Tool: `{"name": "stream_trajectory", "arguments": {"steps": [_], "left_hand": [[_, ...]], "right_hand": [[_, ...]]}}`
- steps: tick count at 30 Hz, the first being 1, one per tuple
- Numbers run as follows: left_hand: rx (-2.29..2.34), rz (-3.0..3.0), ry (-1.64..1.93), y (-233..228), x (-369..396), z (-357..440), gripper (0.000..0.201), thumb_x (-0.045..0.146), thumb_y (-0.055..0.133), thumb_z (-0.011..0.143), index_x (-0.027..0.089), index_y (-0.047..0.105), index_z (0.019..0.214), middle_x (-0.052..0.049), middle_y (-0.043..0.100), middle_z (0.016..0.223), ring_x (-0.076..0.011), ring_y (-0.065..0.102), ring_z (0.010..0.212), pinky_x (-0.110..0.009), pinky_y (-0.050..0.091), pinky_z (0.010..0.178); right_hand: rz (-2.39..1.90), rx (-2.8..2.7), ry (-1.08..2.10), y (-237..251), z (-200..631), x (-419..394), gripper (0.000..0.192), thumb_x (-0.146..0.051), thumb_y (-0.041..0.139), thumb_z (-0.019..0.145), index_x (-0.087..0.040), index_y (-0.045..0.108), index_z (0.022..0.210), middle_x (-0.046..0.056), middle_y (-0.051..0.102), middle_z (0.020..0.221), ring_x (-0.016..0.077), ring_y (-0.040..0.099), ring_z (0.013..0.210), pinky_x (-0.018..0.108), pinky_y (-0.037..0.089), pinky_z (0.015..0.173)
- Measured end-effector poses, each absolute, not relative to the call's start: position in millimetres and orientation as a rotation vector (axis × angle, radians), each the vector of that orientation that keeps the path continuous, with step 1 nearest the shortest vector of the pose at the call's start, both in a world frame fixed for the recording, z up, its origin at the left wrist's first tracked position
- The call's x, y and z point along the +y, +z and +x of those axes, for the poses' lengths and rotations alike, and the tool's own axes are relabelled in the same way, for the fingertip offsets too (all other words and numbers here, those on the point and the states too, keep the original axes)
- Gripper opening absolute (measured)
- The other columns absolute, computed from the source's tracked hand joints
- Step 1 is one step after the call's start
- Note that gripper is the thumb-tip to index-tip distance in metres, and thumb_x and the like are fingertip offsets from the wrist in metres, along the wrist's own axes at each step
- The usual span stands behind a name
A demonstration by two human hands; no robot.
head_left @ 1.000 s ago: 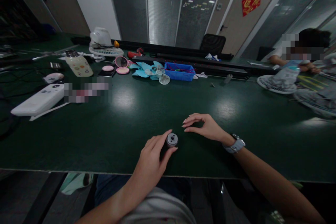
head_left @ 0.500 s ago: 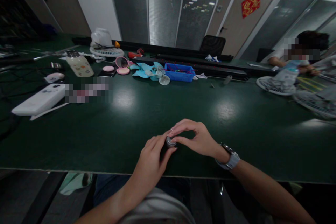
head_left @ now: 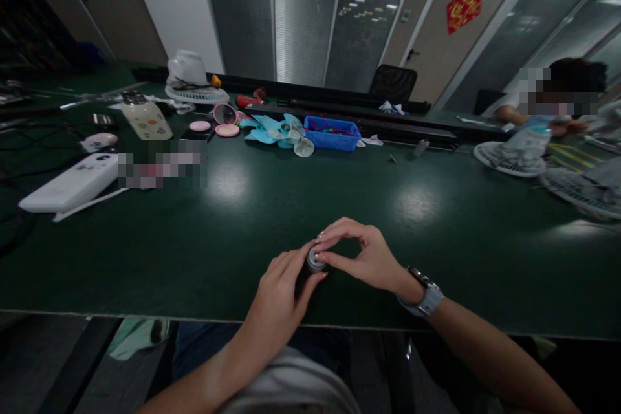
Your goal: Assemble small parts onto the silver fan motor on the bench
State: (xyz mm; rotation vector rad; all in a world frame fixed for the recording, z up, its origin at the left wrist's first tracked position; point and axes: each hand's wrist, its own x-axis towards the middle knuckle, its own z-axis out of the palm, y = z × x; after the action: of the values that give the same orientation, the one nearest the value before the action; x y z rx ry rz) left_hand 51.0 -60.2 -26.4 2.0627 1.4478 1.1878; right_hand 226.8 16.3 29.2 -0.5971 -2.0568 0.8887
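Note:
A small grey metal cylinder (head_left: 316,264) stands on the green table in front of me, a dark spot showing on its round top. My left hand (head_left: 284,288) is closed around its side, thumb at the near side and fingers along the left and far side. From the right, my right hand (head_left: 366,255) bends over it, with thumb and fingertips closed on the top near the dark spot. Whether the right fingertips also pinch some smaller part cannot be made out. A watch (head_left: 427,294) sits on my right wrist.
Across the green table (head_left: 233,233) stand a blue bin (head_left: 332,136) with wires, light-blue fan blades (head_left: 264,130), a pink mirror (head_left: 226,116), a patterned bottle (head_left: 148,118) and a long white device (head_left: 72,184). White fan parts (head_left: 509,158) lie right, near another person (head_left: 509,110).
My right fingertips have shifted slightly on the cylinder, so more of its top and the dark spot show. My left hand keeps its hold in the same place.

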Motion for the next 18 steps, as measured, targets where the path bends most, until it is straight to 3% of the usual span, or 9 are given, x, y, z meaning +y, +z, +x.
{"name": "stream_trajectory", "arguments": {"steps": [7, 12, 18], "left_hand": [[1.441, 2.067, 1.190, -24.6, -58.1, 51.6, 0.038, 0.021, 0.061, 0.093, 0.020, 0.053, 0.131, -0.008, 0.068, 0.111, -0.0246, 0.063, 0.100, -0.040, 0.051, 0.089], [1.445, 2.060, 1.191, -25.5, -58.5, 50.9, 0.037, 0.022, 0.060, 0.093, 0.020, 0.053, 0.130, -0.009, 0.068, 0.113, -0.0256, 0.063, 0.102, -0.041, 0.052, 0.090], [1.438, 2.080, 1.190, -25.3, -58.6, 50.0, 0.033, 0.021, 0.060, 0.094, 0.020, 0.055, 0.127, -0.009, 0.068, 0.109, -0.0248, 0.064, 0.100, -0.040, 0.053, 0.089]], "right_hand": [[-0.640, -2.074, 0.843, 32.2, 223.4, 13.7, 0.017, -0.018, 0.078, 0.081, -0.023, 0.074, 0.096, 0.003, 0.077, 0.094, 0.0192, 0.070, 0.088, 0.035, 0.054, 0.086], [-0.587, -2.110, 0.818, 35.4, 229.0, 14.4, 0.032, -0.015, 0.074, 0.083, -0.024, 0.069, 0.113, 0.004, 0.077, 0.097, 0.0217, 0.069, 0.098, 0.039, 0.051, 0.091], [-0.577, -2.138, 0.840, 30.8, 227.4, 13.3, 0.020, -0.017, 0.073, 0.085, -0.025, 0.074, 0.103, 0.004, 0.076, 0.105, 0.0218, 0.069, 0.101, 0.040, 0.051, 0.094]]}}
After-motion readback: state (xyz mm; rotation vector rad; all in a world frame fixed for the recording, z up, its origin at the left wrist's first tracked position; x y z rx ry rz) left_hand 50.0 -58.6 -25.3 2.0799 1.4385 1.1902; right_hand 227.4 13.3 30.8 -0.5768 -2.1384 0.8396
